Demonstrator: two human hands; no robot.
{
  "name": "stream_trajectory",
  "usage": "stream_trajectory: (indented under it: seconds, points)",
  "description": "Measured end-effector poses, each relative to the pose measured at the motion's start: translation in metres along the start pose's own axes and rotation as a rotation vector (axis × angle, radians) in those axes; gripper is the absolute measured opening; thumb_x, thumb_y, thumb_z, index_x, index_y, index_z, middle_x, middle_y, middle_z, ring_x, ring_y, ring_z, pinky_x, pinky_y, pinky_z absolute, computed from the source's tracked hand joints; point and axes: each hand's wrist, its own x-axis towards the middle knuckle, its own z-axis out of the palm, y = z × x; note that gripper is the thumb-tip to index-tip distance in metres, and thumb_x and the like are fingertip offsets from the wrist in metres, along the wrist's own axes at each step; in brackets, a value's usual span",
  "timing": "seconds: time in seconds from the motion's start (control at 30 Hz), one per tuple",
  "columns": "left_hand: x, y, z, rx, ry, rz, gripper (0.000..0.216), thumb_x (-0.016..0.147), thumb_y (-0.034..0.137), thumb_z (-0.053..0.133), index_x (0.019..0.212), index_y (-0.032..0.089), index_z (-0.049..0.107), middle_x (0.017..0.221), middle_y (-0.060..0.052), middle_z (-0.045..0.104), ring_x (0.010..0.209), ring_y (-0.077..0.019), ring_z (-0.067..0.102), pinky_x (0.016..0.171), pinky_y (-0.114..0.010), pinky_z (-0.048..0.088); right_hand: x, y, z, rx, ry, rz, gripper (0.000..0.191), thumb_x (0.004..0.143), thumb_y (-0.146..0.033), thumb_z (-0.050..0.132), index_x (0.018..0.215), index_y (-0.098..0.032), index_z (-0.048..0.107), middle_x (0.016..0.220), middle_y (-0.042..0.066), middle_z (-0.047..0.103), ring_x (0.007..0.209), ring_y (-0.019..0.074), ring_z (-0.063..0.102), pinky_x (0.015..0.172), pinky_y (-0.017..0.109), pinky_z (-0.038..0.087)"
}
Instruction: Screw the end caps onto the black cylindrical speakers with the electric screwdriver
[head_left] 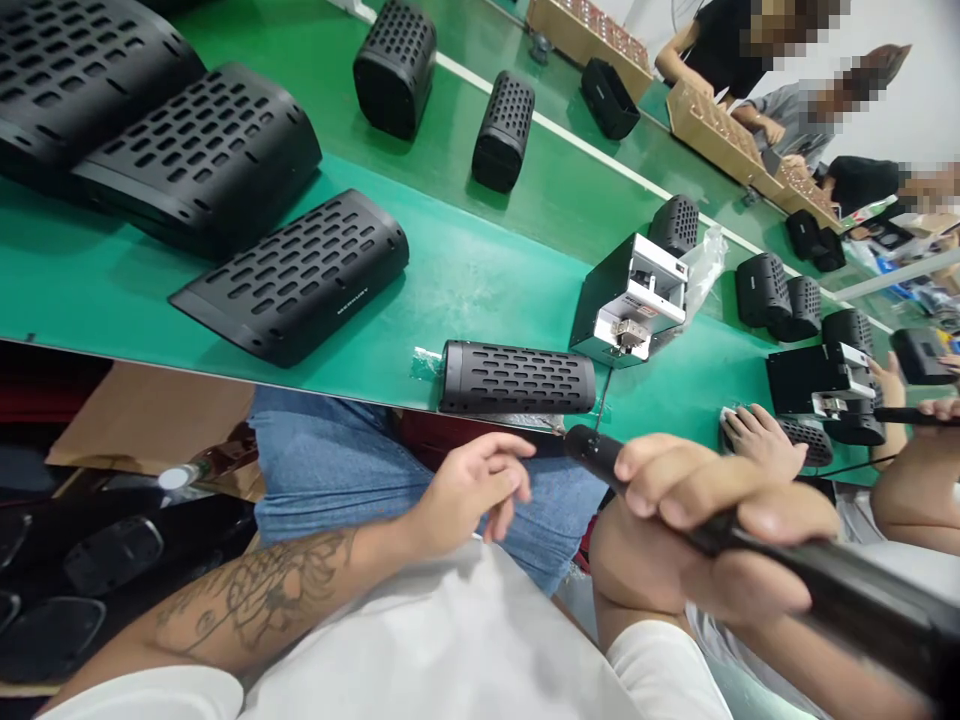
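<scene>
My right hand is wrapped round a black electric screwdriver, whose tip end points left toward the table's front edge. Over my lap hovers my left hand, its fingers loosely bent and apart, holding nothing. Just beyond it, a black perforated speaker housing lies lengthwise along the edge of the green table. A small black and silver screw feeder stands behind and to the right of that housing.
More black speaker housings lie at the left, and others stand on the green conveyor behind. A second screw feeder is at the right, near a co-worker's hand. Cardboard trays and several people are across the line.
</scene>
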Motion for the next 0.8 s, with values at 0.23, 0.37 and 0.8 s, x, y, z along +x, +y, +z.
stream_trajectory:
  seconds: [0.23,0.37,0.8]
  points:
    - [0.029,0.050,-0.103,1.136,0.253,0.748,0.091,0.079,0.049,0.106,0.159,0.026,0.069,0.170,-0.022,0.064,0.167,-0.0528,0.055,0.144,-0.077,0.040,0.030,0.050,0.016,0.175,-0.136,0.148,0.039,0.100,-0.060,0.089,0.091,-0.031,0.064,0.060,-0.011,0.061,0.038,0.0129,0.054,0.047,0.030,0.056]
    - [0.059,0.061,-0.127,1.241,0.043,0.618,0.120,0.087,0.048,0.099,0.186,0.021,0.036,0.192,-0.028,0.037,0.182,-0.0519,0.036,0.146,-0.073,0.040,0.033,0.061,0.029,0.228,-0.192,0.186,0.037,0.097,-0.053,0.093,0.088,-0.030,0.066,0.058,-0.010,0.063,0.038,0.0132,0.058,0.046,0.028,0.059]
    - [0.072,0.062,-0.125,1.191,0.020,0.620,0.106,0.075,0.040,0.103,0.169,0.023,0.059,0.168,-0.021,0.065,0.158,-0.0447,0.066,0.138,-0.056,0.054,0.040,0.067,0.042,0.316,-0.452,0.245,0.038,0.095,-0.041,0.095,0.082,-0.028,0.062,0.056,-0.011,0.059,0.036,0.0098,0.052,0.045,0.024,0.055]
